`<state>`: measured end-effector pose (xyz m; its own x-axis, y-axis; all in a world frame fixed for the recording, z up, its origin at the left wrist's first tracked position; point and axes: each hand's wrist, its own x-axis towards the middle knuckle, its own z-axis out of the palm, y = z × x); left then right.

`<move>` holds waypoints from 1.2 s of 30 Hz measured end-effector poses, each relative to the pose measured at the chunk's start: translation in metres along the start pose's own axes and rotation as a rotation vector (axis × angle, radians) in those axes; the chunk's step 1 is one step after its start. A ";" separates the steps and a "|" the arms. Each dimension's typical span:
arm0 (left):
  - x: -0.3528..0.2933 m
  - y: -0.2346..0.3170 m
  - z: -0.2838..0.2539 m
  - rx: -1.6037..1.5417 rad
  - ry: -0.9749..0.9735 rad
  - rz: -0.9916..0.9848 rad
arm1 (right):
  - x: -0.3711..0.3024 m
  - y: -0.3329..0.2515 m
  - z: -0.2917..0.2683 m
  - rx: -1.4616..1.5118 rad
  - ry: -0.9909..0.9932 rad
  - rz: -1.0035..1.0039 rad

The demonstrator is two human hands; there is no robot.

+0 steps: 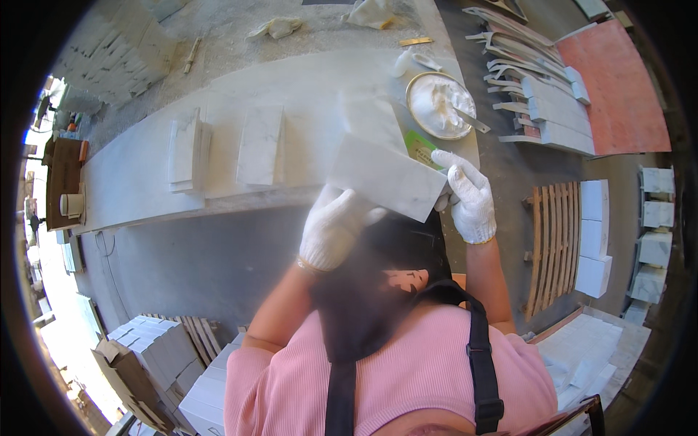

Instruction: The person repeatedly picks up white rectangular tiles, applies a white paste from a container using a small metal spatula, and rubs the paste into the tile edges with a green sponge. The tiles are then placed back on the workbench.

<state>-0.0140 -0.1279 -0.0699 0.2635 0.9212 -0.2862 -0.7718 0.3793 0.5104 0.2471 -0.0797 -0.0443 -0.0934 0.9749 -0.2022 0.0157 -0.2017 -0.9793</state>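
Both my hands wear white knitted gloves. A rectangular white marble tile (389,174) with faint grey veins is held tilted between them over the table's near edge. My left hand (331,229) is closed on its lower left edge. At the tile's right end my right hand (471,200) grips the corner, its index finger raised near a green printed piece (420,149) lying partly behind the tile. Beyond it stands a round bowl (409,109) of white paste or powder, with a flat metal blade (471,120) resting in it. A blurred patch covers part of the middle.
Small stacks of marble tiles (186,154) (262,145) stand on the white table (145,178) to the left. Cloths (276,27) and a brush (192,56) lie at the back. A wooden pallet (552,243) with white boxes (594,240) is on the right; cartons (156,349) are stacked lower left.
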 end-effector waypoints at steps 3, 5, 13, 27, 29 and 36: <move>0.001 -0.003 -0.007 0.755 -0.023 0.170 | -0.004 0.009 0.002 0.022 0.047 -0.034; 0.001 -0.004 -0.007 0.864 -0.062 0.239 | -0.010 0.015 0.002 0.107 0.023 -0.065; -0.003 -0.003 0.018 0.444 0.005 0.103 | -0.028 0.018 -0.010 0.149 0.036 0.035; 0.000 0.001 0.016 0.205 0.029 -0.081 | -0.047 0.012 -0.010 0.165 -0.031 -0.005; 0.002 0.000 0.015 0.275 0.043 -0.064 | -0.047 0.010 -0.008 0.186 -0.077 -0.005; 0.016 0.016 0.024 0.395 0.015 -0.024 | -0.042 0.007 0.025 0.178 -0.266 0.133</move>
<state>-0.0082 -0.1049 -0.0473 0.2678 0.9114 -0.3124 -0.4826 0.4075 0.7752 0.2267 -0.1243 -0.0431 -0.3589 0.8848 -0.2972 -0.1264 -0.3615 -0.9237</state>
